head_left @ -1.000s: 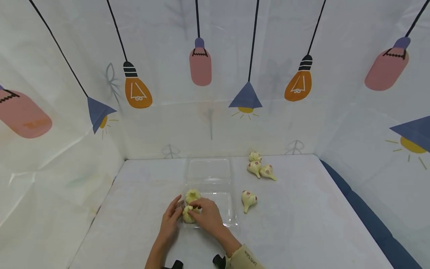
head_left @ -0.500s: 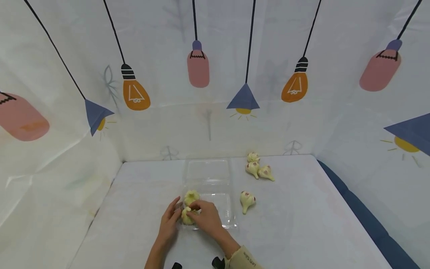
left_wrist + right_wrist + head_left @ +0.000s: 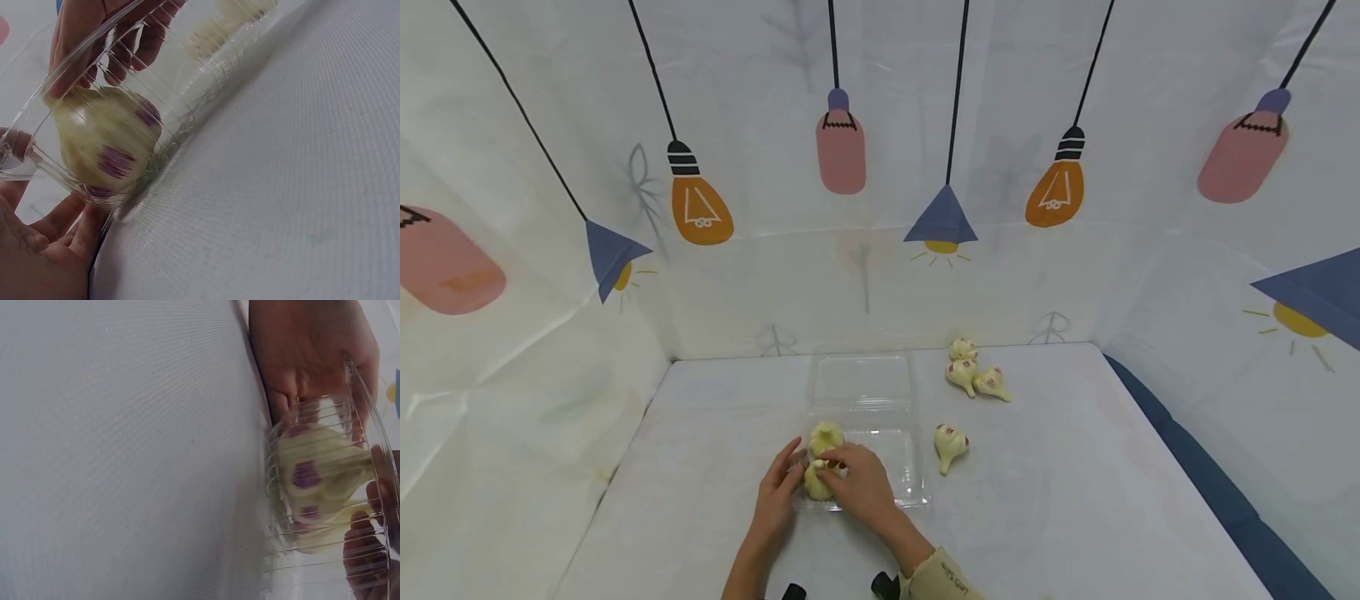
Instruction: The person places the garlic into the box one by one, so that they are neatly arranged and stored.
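Observation:
A clear plastic container (image 3: pixel 904 467) lies on the table with two pale garlic bulbs in its left side. My right hand (image 3: pixel 867 485) reaches in and pinches the stem of the nearer garlic bulb (image 3: pixel 817 485); purple patches mark this bulb's skin in the left wrist view. The other bulb (image 3: pixel 826 434) sits just behind it. Alongside the container's left wall is my left hand (image 3: pixel 772 497), its fingers at the plastic, as the right wrist view also shows. Part of the nearer bulb is hidden by my right fingers.
The container's lid (image 3: pixel 861 379) lies folded back toward the wall. One garlic bulb (image 3: pixel 951 446) rests right of the container; several more, such as this bulb (image 3: pixel 992 382), cluster at the back. A printed sheet (image 3: pixel 737 292) surrounds the white table (image 3: pixel 1037 500).
The head view has shifted slightly. Both hands stay at the container, and the right fingers remain on the nearer garlic bulb's stem.

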